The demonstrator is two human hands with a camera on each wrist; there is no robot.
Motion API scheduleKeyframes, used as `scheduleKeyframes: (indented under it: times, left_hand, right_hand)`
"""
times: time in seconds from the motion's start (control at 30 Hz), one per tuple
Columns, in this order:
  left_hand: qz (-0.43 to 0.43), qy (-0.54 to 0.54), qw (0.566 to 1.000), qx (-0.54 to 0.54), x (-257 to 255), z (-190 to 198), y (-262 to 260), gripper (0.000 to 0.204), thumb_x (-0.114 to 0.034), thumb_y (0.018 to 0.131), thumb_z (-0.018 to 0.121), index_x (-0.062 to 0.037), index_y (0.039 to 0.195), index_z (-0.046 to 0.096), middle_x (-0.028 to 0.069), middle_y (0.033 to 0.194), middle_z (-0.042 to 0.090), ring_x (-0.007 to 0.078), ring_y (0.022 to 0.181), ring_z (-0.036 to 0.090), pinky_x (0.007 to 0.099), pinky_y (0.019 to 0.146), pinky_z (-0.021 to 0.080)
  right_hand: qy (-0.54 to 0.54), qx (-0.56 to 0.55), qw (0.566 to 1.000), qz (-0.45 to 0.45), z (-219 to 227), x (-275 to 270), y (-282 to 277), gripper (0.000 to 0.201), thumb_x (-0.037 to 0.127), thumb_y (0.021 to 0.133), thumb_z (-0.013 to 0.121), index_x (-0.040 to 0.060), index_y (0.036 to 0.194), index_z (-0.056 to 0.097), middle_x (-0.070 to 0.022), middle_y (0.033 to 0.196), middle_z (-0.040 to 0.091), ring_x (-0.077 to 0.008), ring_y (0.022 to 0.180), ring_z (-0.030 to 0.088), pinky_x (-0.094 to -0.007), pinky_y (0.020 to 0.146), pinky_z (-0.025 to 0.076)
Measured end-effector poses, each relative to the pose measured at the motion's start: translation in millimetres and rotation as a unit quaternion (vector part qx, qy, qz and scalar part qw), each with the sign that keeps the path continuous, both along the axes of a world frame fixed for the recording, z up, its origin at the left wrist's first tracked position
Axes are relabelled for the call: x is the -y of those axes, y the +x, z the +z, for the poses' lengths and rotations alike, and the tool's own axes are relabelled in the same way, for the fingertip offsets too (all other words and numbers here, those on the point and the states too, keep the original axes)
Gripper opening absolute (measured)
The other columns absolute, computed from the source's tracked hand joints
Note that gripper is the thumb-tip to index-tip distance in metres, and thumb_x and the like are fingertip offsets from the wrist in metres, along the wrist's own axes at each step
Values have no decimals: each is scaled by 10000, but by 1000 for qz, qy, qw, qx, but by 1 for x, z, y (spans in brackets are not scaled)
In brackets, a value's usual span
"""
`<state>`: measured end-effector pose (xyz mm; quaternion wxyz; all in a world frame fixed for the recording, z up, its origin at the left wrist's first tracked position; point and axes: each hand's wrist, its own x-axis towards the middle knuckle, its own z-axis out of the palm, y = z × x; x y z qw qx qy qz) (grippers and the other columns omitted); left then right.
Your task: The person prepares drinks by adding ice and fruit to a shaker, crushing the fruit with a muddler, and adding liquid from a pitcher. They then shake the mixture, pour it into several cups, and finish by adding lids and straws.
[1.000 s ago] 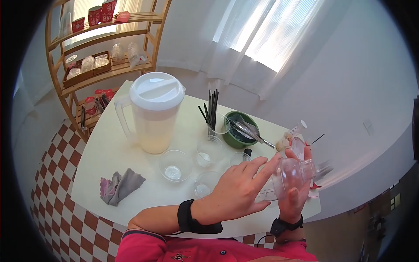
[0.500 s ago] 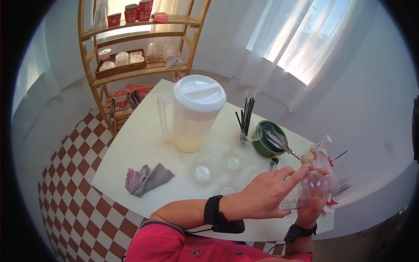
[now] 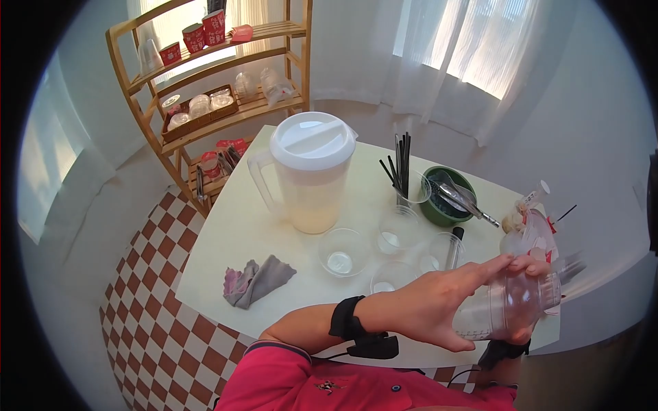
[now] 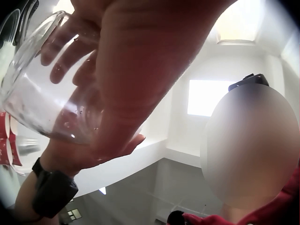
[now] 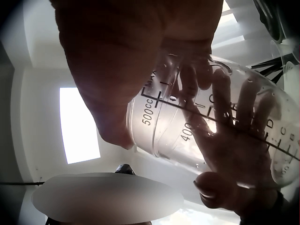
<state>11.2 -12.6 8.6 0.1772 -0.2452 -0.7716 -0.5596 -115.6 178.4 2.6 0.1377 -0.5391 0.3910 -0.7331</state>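
Observation:
A clear plastic shaker (image 3: 510, 307) with black measuring marks lies on its side between both hands above the table's right front, its narrower capped end toward the right. My left hand (image 3: 435, 305) grips its left end, fingers over the top and thumb beneath. From the far side my right hand (image 3: 531, 266) holds it, the fingers curling over its top; much of that hand is hidden behind the shaker. The "500cc" and "MAX" marks show on the shaker wall (image 5: 161, 126) in the right wrist view, with drops on the plastic.
Several clear cups (image 3: 341, 253) stand left of the hands. Behind them are a white-lidded pitcher (image 3: 312, 181), black straws (image 3: 403, 161) and a green bowl (image 3: 442, 212) with a metal utensil. A grey cloth (image 3: 260, 281) lies front left. A wooden shelf (image 3: 209, 120) stands beyond.
The head view has swung, so the table sits farther right. My right fingers, spread upright behind the shaker earlier, now curl over it. Both hands still hold the shaker sideways.

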Motion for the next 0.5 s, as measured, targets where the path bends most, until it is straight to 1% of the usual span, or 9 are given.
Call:
scheduleKeyframes:
  times: [0.07,0.1,0.17,0.2,0.27,0.3,0.4,0.43,0.5]
  left_hand:
    - [-25,33,998,54,2,8,2,1203,-252,669,886,-28,1589,145,222,1458,465,394,1189,584,415,969,528]
    - [18,22,999,36,-1,6,0,1194,-251,670,891,-23,1585,157,216,1471,457,389,1191,586,418,969,530]
    - [95,-6,995,-1,-7,1,-2,1177,-251,673,899,-12,1576,183,203,1499,440,379,1194,588,423,968,533]
    - [123,-40,991,-16,-7,1,-3,1171,-240,666,905,-8,1571,198,199,1500,442,374,1197,590,423,967,535]
    - [165,-110,979,-53,-9,3,-5,1158,-218,653,915,1,1559,228,193,1503,444,363,1205,592,424,964,540]
    - [157,-102,981,-50,-11,4,-6,1152,-208,640,931,14,1544,253,225,1477,463,362,1251,578,428,977,542]
    - [163,-118,979,-34,-14,2,-7,1165,-209,636,942,31,1540,248,267,1466,455,375,1289,556,429,996,536]
    - [144,-122,982,-26,-12,1,-7,1219,-218,628,952,38,1556,205,285,1480,429,379,1315,538,442,1034,509]
    - [99,-103,990,-6,-11,5,-7,1257,-213,615,957,36,1568,176,273,1487,424,369,1325,532,439,1054,488]
  right_hand:
    - [56,76,994,-61,9,-1,10,1109,414,597,971,32,1438,356,-178,1360,499,-305,1265,535,-448,1060,453]
    - [81,115,986,-91,15,0,18,1128,404,601,972,25,1455,339,-182,1369,500,-311,1269,543,-450,1064,458]
    - [98,126,975,-156,33,16,31,1151,513,626,934,27,1466,316,-166,1367,505,-273,1238,568,-418,1057,477]
    - [104,135,967,-192,37,22,34,1166,567,638,914,27,1471,304,-159,1367,507,-253,1223,581,-401,1053,486]
    - [78,167,972,-146,30,22,31,1104,417,643,941,16,1468,326,-153,1364,528,-263,1248,575,-409,1062,475]
    - [62,181,973,-128,26,20,30,1079,342,646,955,11,1466,338,-151,1362,538,-267,1261,572,-412,1067,470]
    - [108,193,970,-103,18,11,22,943,284,683,921,15,1421,399,-127,1341,558,-230,1248,573,-389,1061,464]
    - [93,151,979,-104,15,10,20,798,237,710,885,21,1354,467,-105,1303,577,-198,1209,581,-371,1041,465]
    - [83,122,987,-71,16,7,17,762,229,713,883,25,1331,486,-92,1276,585,-183,1181,588,-363,1027,470]
